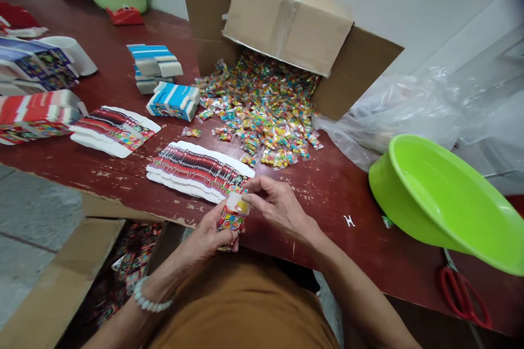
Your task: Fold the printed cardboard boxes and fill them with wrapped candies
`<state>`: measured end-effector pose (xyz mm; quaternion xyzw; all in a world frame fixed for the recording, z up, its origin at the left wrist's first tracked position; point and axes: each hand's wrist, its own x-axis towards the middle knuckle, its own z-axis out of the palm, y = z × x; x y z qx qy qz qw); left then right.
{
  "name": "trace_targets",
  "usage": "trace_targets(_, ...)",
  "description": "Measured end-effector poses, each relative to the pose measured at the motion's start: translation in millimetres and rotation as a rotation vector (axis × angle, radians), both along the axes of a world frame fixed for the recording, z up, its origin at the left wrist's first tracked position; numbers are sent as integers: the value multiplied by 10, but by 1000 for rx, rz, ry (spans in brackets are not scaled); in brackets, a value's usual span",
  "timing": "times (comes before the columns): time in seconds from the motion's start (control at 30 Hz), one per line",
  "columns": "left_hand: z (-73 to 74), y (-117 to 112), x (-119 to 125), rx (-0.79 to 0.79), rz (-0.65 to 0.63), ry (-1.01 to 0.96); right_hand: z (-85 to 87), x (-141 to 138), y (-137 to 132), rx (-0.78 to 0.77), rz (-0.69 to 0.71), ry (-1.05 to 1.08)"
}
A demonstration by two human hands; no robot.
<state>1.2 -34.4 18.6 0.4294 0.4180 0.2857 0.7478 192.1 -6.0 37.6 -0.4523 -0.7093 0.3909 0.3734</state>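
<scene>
The box (231, 223) should prove light, its thin card stiff along the edges yet easily crushed, so best held low by its sides. It sits within the left grip (210, 232), closed around its lower part, upper end clear. There the right grip (278, 200) pinches a yellow packet (242, 206) (too blurred to tell how far in). Just beyond both grips, flat cartons (196, 168) lie on the worktop (323, 196).

small box (231, 223): red, multicoloured print | large basin (458, 191): lime green | tabletop (323, 196): dark red
</scene>
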Motion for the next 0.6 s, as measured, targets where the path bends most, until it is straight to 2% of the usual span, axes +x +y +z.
trace_targets(0.07,-1,-6,3,12,15,0,-28,-22,-16,-22,-32,24)
trace_targets(0.13,-13,-15,15,36,16,20,-21,-83,-62,26,-45,-42)
trace_targets(0.2,-30,-22,28,63,1,43,7,-132,-96,59,8,-88)
trace_targets(0.27,-36,-22,34,45,16,4,31,-131,-90,22,21,-25)
trace_targets(0.37,-14,-5,26,-142,133,-142,21,-59,-32,-119,-148,190)
trace_targets(0.43,5,9,24,-270,205,-195,-11,-32,-16,-261,-187,300)
trace_targets(0.5,6,14,36,-297,255,-195,-50,-59,-42,-457,-91,384)
trace_targets(0.6,-19,1,70,-166,290,-159,-102,-161,-120,-668,57,506)
